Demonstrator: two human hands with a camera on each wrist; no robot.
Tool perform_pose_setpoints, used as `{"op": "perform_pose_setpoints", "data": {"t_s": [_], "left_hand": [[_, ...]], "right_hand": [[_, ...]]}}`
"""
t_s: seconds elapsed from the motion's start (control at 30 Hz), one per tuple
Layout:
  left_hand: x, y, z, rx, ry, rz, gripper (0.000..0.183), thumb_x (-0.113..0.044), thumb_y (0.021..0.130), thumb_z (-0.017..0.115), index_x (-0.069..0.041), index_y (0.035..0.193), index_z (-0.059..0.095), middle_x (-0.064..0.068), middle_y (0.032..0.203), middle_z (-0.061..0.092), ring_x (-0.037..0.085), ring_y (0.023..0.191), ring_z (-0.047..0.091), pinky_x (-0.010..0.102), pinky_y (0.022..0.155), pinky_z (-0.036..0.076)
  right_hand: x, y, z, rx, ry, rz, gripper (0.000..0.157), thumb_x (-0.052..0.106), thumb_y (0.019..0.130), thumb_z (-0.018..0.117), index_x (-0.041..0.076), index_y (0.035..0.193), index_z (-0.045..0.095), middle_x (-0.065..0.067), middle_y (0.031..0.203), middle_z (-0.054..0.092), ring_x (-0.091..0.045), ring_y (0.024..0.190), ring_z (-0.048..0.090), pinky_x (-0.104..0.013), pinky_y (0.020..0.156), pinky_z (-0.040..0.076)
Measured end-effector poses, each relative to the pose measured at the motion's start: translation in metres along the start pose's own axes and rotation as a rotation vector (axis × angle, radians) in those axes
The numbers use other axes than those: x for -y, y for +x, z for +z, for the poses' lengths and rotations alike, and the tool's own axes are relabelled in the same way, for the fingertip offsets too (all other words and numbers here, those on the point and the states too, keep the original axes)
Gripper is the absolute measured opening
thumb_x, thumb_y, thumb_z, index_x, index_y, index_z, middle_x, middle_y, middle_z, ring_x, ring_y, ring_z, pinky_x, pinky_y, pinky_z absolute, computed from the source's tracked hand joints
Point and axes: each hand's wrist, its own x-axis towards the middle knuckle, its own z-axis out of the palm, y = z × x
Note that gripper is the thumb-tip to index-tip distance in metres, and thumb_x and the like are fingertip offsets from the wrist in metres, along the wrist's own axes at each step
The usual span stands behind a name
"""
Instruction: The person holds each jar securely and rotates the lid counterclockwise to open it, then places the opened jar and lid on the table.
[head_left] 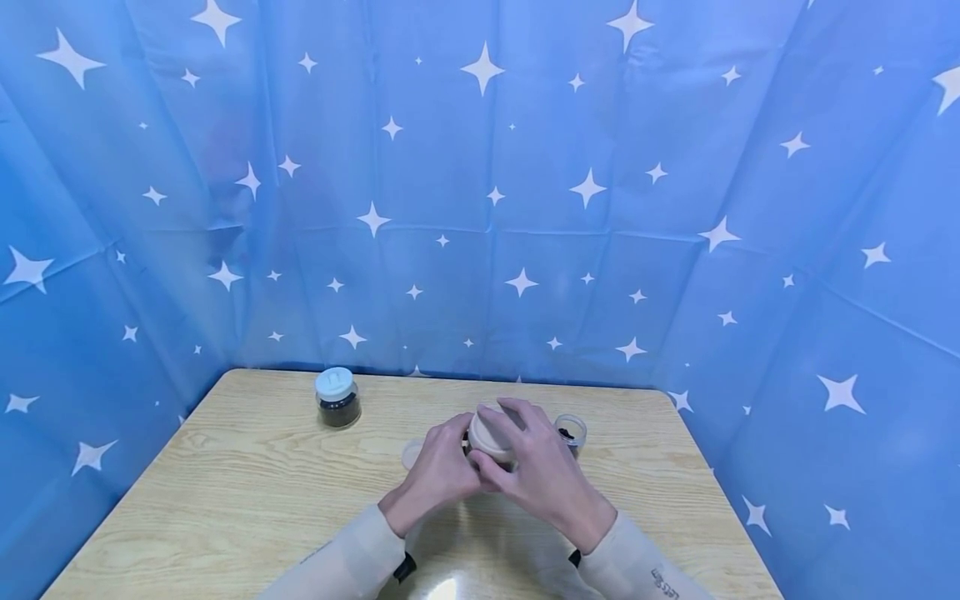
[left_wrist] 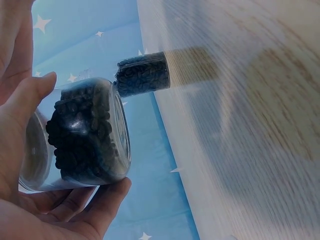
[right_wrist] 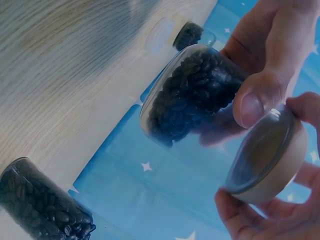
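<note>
My left hand [head_left: 442, 467] grips a clear jar [left_wrist: 82, 132] part filled with dark, bean-like pieces, its thumb and fingers around the glass. In the right wrist view the jar is tilted, its mouth partly behind the left thumb. With fingertips and thumb, my right hand [head_left: 536, 467] holds a round, pale lid [right_wrist: 275, 160] by its rim. The lid is off the jar, beside its mouth, with its hollow side showing. From the head view the lid hides most of the jar.
Just right of the hands stands a lidless glass jar [head_left: 572, 433] of dark pieces. A capped jar [head_left: 337, 404] with a pale lid stands at the table's back left. Left of the hands lies a loose translucent lid [head_left: 410, 454]. A blue star-printed curtain [head_left: 480, 167] surrounds the wooden table [head_left: 225, 500].
</note>
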Motion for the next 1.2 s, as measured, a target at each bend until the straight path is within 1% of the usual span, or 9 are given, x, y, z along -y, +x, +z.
{"op": "perform_pose_setpoints", "data": {"t_s": [0.23,0.4,0.53,0.7,0.83,1.03,1.2], "left_hand": [[0.001,-0.002,-0.001,0.004,-0.01,0.0,0.075,-0.034,0.081,0.107,-0.011,0.144,0.074,0.006,0.13,0.082,0.022,0.113,0.081,0.03,0.09,0.068],[0.002,-0.003,-0.001,0.011,-0.021,-0.002,0.078,-0.037,0.081,0.107,-0.012,0.146,0.073,0.005,0.129,0.082,0.022,0.113,0.081,0.03,0.089,0.068],[0.003,-0.003,-0.001,0.006,-0.01,0.021,0.08,-0.039,0.08,0.108,-0.014,0.147,0.073,0.004,0.129,0.082,0.021,0.112,0.081,0.031,0.09,0.067],[0.002,-0.003,-0.001,0.006,-0.019,0.035,0.081,-0.036,0.079,0.108,-0.017,0.149,0.072,0.0,0.13,0.082,0.018,0.114,0.08,0.031,0.094,0.067],[0.002,-0.005,-0.001,0.012,-0.039,0.023,0.079,-0.036,0.079,0.107,-0.018,0.149,0.073,-0.002,0.13,0.082,0.017,0.115,0.08,0.03,0.094,0.067],[0.004,-0.005,-0.001,0.022,-0.037,0.024,0.081,-0.042,0.079,0.107,-0.02,0.149,0.072,-0.002,0.129,0.082,0.015,0.113,0.079,0.03,0.094,0.066],[0.004,-0.005,0.0,0.02,-0.033,0.026,0.082,-0.046,0.079,0.108,-0.02,0.148,0.072,-0.002,0.129,0.082,0.014,0.113,0.079,0.03,0.093,0.065]], "right_hand": [[-0.003,0.0,0.001,0.007,0.04,-0.004,0.059,0.039,0.101,0.093,0.02,0.155,0.075,-0.02,0.153,0.071,-0.039,0.136,0.074,-0.051,0.098,0.071],[-0.006,0.0,0.001,0.008,0.086,-0.02,0.058,0.037,0.101,0.093,0.02,0.153,0.076,-0.02,0.153,0.071,-0.038,0.136,0.074,-0.05,0.097,0.071],[-0.009,-0.001,0.0,0.009,0.118,-0.04,0.058,0.035,0.1,0.094,0.021,0.154,0.075,-0.018,0.155,0.07,-0.036,0.136,0.074,-0.049,0.097,0.071],[-0.014,-0.001,-0.003,0.031,0.169,-0.08,0.057,0.031,0.102,0.093,0.022,0.155,0.074,-0.018,0.157,0.069,-0.036,0.14,0.073,-0.051,0.101,0.071],[-0.02,-0.001,-0.006,0.055,0.194,-0.122,0.058,0.03,0.103,0.092,0.024,0.157,0.073,-0.017,0.159,0.068,-0.036,0.141,0.072,-0.051,0.103,0.07],[-0.032,0.002,-0.01,0.105,0.221,-0.195,0.057,0.03,0.104,0.089,0.024,0.158,0.072,-0.015,0.161,0.067,-0.034,0.141,0.074,-0.05,0.106,0.07],[-0.039,0.006,-0.012,0.156,0.265,-0.246,0.06,0.023,0.102,0.09,0.02,0.158,0.071,-0.018,0.164,0.066,-0.035,0.145,0.073,-0.048,0.112,0.068]]}}
